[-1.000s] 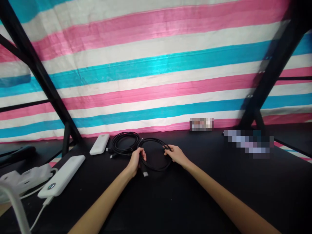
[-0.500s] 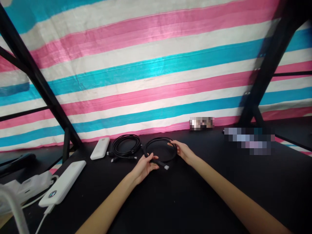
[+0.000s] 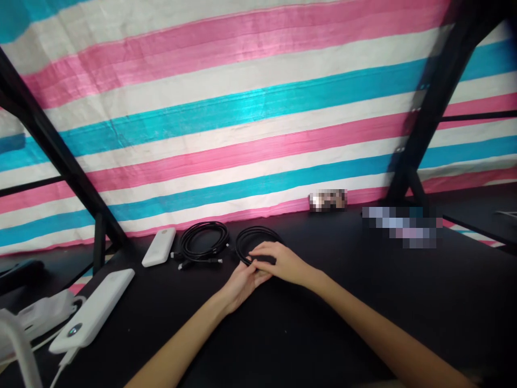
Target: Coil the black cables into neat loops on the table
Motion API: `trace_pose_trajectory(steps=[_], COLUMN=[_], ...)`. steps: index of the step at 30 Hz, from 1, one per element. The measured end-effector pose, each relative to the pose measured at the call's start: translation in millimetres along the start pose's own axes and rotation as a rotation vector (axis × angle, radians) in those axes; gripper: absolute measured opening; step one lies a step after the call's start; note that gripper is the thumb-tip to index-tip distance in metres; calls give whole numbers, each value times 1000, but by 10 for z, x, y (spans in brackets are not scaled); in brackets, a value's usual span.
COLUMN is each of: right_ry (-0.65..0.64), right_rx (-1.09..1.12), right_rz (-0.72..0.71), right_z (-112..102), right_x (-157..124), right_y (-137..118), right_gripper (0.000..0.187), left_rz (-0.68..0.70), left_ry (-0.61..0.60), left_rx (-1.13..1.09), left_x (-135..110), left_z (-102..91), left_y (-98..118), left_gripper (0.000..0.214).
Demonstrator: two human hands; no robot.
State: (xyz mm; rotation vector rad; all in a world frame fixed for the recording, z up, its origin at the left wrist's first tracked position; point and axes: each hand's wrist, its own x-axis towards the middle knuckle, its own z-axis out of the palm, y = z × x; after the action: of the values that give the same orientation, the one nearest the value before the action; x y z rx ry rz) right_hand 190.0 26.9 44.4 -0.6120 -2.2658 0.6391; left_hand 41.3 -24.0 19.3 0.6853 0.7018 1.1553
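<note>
Striped tarpaulin (image 3: 258,124), pink, white and turquoise bands, hung as the backdrop and filled most of the view. Two black frame struts leaned across it, the left strut (image 3: 60,156) and the right strut (image 3: 428,108), both cut off at the top edge. Black table (image 3: 343,323) ran from the tarpaulin's foot to the near edge. Large white power bank (image 3: 95,310) lay at the near left, long axis running from near left to far right, a small lit ring at its near end and a white lead leaving the picture below it. White fittings (image 3: 36,315) beside it were cut by the left edge and could not be made out. Small white power bank (image 3: 159,247) lay further back. Spare coiled black cable (image 3: 204,242) lay flat just right of it, plug ends trailing toward the near left. Coiled black cable (image 3: 256,235) lay flat just beside the spare coil, at the table's middle near the tarpaulin, opening upward, its oval appearing longer from left to right. Only its far arc and left rim showed; its near half and both plugs were hidden under the hands. Right hand (image 3: 278,261) lay palm down across the coil, fingers stretched loosely to the left, not closed round it. Left hand (image 3: 242,283) met the coil's near-left rim; its fingertips were tucked under the right fingers, so its grip could not be told. Two pixelated patches, one (image 3: 328,200) at the tarpaulin's foot and one (image 3: 398,226) to its right, were unreadable.
</note>
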Motion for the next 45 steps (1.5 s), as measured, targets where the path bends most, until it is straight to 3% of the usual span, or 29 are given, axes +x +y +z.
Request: trace_pose_trajectory(steps=[3, 8, 13, 16, 20, 27, 29, 32, 35, 39, 42, 45], right_ry=[-100, -147, -162, -113, -87, -31, -31, -66, -112, -138, -167, -215], right_rx=[-48, -116, -171, -288, -442, -374, -327, -274, -241, -250, -248, -200], right_rz=[14, 56, 76, 96, 69, 118, 134, 106, 51, 26, 25, 18], right_z=[19, -20, -14, -36, -64, -78, -109, -143, -132, -89, -92, -120], right_x=[-25, -42, -46, -31, -20, -32, -34, -44, -52, -46, -41, -43], right_y=[-57, 5, 84, 158, 286, 402, 416, 424, 396, 331, 321, 350], right_gripper=[28, 30, 36, 33, 28, 22, 21, 21, 21, 25, 26, 25], left_rz=[-13, -70, 75, 146, 98, 74, 169, 443, 651, 678, 599, 551], left_ry=[-38, -68, -1, 62, 45, 29, 31, 16, -7, 142, 337, 431], left_rx=[23, 39, 167, 310, 395, 581, 758, 1083, 1258, 1398, 1501, 1546], left_x=[-12, -46, -52, -39, -28, -29, -51, -104, -126, -39, 64, 128], left_z=[9, 57, 55, 24, -4, 10, 16, 20, -16, -181, -339, -432], left_y=[19, 39, -13, 1, 73, 112, 93, 90, 124, 150, 134, 124], left_gripper=[35, 34, 33, 33, 33, 32, 32, 29, 26, 35, 47, 53])
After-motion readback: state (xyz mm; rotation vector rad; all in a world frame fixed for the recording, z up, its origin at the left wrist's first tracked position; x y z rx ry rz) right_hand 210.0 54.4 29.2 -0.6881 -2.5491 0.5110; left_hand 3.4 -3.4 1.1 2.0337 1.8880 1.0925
